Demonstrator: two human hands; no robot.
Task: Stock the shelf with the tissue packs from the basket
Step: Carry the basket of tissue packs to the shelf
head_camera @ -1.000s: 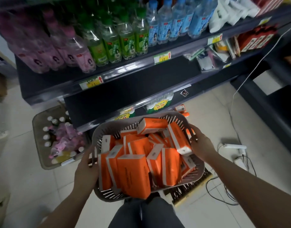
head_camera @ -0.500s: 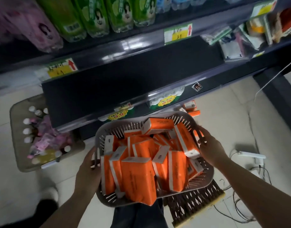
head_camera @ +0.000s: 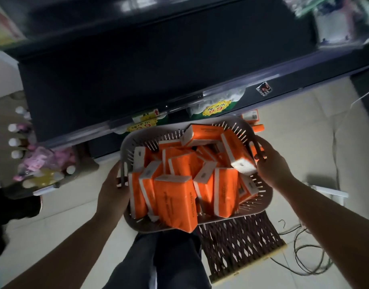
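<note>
I see the packs (head_camera: 175, 203), orange with white ends, heaped loosely in the basket (head_camera: 164, 128). Most stand on end or lean against one another. One pack lies flat across the far side of the heap, and one leans against the right wall, just beside my right hand (head_camera: 271, 163). The largest pack visible stands at the near edge and overhangs the rim.

The basket is grey with slatted walls, and I hold it in the air between both hands. My left hand (head_camera: 112, 190) grips the left rim, thumb on the outside and fingers curled over the edge. My right hand grips the right rim at the handle slot, fingers wrapped round it. Neither hand touches a pack. All packs are in the basket, and none are on the shelf (head_camera: 137, 76).

The shelf is a dark board directly beyond the basket's far rim. A yellow price tag (head_camera: 215, 108) hangs on its front edge. The top of the view is blurred, so I cannot tell what is there.

Below the basket I see dark trousers (head_camera: 169, 257). To their right, a dark lattice panel (head_camera: 242, 243) lies on the tiled floor, with cables (head_camera: 304, 257) near it. On the floor at far left sits a tray (head_camera: 4, 122) of white-capped bottles (head_camera: 13, 141).
</note>
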